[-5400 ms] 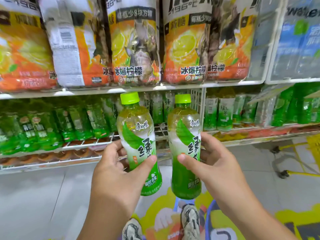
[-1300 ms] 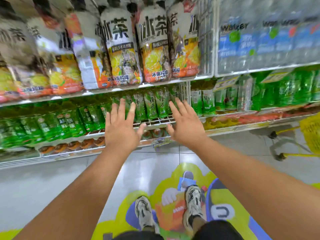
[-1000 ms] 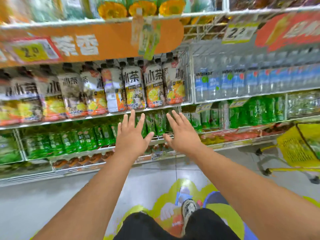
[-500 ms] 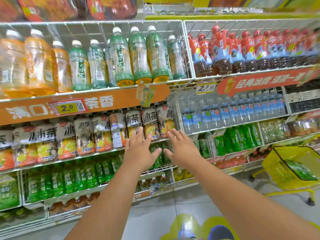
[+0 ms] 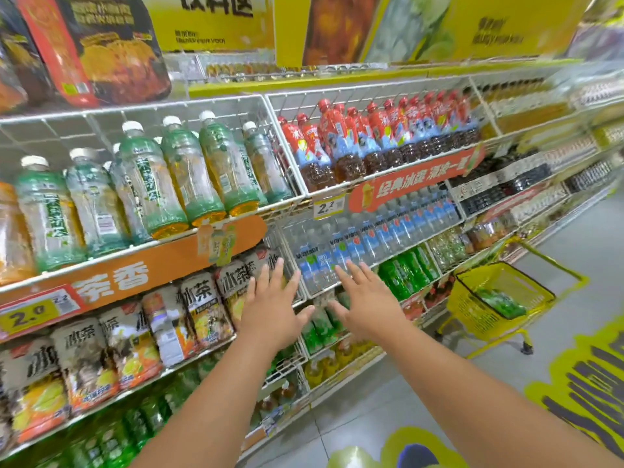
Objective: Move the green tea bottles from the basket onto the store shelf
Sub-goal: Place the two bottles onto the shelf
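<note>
Yellow plastic forms the basket [image 5: 472,309], which stands on a wheeled frame on the floor [image 5: 388,400] at the right, close to the foot of the store shelf [image 5: 290,363]. Green tea bottles [image 5: 501,303] lie inside the basket. More green bottles [image 5: 317,327] stand on a low tier of the shelf, directly beyond the two hands.

Left hand [image 5: 270,312]: raised in front of the shelf, palm facing away, fingers straight and spread, holding nothing. Right hand [image 5: 363,304]: raised just beside the left, fingers straight and spread, holding nothing. The two hands are near each other but apart. Both are well apart from the basket.

Shelf contents by tier: pale bottles with white caps [image 5: 175,173] upper left; red-capped bottles [image 5: 354,143] upper right; water bottles with blue labels [image 5: 371,244] below those; bottles with orange-and-white labels [image 5: 128,339] at the left, under an orange sign strip [image 5: 141,275]. Price tags [image 5: 329,207] hang on the wire fronts.
</note>
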`<move>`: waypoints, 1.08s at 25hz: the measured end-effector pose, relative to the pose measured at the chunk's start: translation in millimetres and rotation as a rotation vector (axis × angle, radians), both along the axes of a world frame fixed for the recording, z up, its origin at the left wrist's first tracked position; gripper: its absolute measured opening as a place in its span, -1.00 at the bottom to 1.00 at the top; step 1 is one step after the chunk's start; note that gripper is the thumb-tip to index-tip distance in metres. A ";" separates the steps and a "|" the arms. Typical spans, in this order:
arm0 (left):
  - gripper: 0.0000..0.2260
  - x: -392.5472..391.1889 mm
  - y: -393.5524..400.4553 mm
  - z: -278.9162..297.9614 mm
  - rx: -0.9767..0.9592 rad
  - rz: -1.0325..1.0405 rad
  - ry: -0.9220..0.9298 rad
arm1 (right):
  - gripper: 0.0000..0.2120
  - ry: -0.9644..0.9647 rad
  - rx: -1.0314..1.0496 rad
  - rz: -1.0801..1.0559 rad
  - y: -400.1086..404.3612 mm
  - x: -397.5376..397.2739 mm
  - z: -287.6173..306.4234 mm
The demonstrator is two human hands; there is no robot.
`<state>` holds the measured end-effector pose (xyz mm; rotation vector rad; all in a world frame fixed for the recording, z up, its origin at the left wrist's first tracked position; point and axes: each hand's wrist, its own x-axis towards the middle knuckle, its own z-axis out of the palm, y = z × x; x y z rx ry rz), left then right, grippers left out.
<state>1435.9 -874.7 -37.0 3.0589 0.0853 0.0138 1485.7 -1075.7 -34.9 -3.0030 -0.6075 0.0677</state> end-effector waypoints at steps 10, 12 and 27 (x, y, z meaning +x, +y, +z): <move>-0.28 35.4 -159.8 23.4 0.126 -0.145 -0.019 | -0.25 -0.083 0.014 -0.165 -204.2 2.6 10.9; -0.28 42.4 -205.8 20.9 0.131 -0.166 -0.023 | -0.24 -0.090 0.016 -0.195 -258.7 4.8 5.0; -0.29 162.8 -498.0 -20.2 0.137 -0.386 0.039 | -0.23 -0.091 -0.002 -0.503 -564.1 48.8 -41.0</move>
